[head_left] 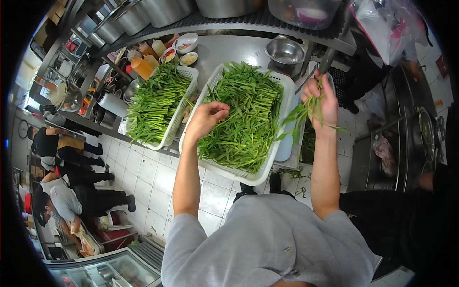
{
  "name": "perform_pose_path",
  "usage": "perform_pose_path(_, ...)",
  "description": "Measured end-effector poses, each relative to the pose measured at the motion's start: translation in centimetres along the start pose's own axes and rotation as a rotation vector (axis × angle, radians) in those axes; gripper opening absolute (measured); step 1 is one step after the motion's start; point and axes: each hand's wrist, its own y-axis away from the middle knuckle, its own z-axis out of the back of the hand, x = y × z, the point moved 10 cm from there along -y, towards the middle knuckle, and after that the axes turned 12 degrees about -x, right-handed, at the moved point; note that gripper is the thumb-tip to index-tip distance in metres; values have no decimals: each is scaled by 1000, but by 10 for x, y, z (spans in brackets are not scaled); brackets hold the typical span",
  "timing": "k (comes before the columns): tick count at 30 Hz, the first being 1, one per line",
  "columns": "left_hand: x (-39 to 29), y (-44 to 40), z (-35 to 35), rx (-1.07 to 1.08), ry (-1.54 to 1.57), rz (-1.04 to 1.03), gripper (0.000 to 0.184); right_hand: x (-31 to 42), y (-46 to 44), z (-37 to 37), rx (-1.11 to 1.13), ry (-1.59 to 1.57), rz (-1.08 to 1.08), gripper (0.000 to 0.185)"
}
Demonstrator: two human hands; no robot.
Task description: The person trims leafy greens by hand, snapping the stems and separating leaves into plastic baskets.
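My right hand [321,102] is closed around a few stems of leafy greens [300,114], which look like water spinach; their leaves hang down to its left. Below and left of it stands a white perforated basket [288,91] heaped with cut greens [244,115]. My left hand [206,119] hovers at the left side of this heap, thumb and fingers pinched together. Whether anything is between those fingertips is too small to tell. Farther left, a second white basket [169,137] holds more greens [155,103], with stems laid side by side.
A metal bowl [285,51] sits behind the large basket. Sauce bottles [141,67] and small bowls [186,42] stand at the back left. A shelf [229,25] with pots runs overhead. Co-workers [67,201] are at the left; plant scraps [292,173] lie on the floor.
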Motion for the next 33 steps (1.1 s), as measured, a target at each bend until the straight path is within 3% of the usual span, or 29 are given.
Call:
perform_pose_path(4,-13,-13,-20,-40,-160,-109,22,-16,-2,-2,-21,-110,-24,29)
perform_pose_path(5,-25,-16,-27,-55,-236,-174,23,-17,4,11,-261,-225,4,27)
perform_pose_path(8,-28,-34,-51,-147,-389,-307,23,-49,-3,26,30,-1,2,28)
perform_pose_path(9,-22,-41,-59,-203,-470,-363,23,-68,-4,33,2,460,-15,29)
perform_pose_path(10,-24,-44,-63,-261,-550,-419,22,-72,-2,40,-53,420,-43,29)
perform_pose_path(12,-14,-56,-71,-197,-585,-329,24,-73,7,53,-163,340,-86,28)
perform_pose_path(13,-13,-60,-71,-167,-591,-304,26,-64,9,44,-124,66,-69,26)
perform_pose_path(14,-8,-58,-71,-125,-601,-271,28,-64,10,47,-107,253,-50,25)
perform_pose_path(16,-8,-66,-60,-52,-387,-199,30,-65,3,57,-71,620,-4,23)
perform_pose_path(17,-11,-68,-51,-42,-274,-184,30,-74,-1,79,-129,1116,32,23)
perform_pose_path(21,-56,-53,-11,-36,75,-87,23,-43,-1,50,-251,1044,227,23)
perform_pose_path(24,-92,-39,4,-21,190,-53,19,-59,-6,-2,-99,988,10,24)
perform_pose_path(29,-132,-25,-2,0,234,-141,18,-78,-17,-80,270,1017,85,21)
perform_pose_path(33,-128,-25,3,-28,275,-134,17,-85,-18,-81,252,1100,-13,25)
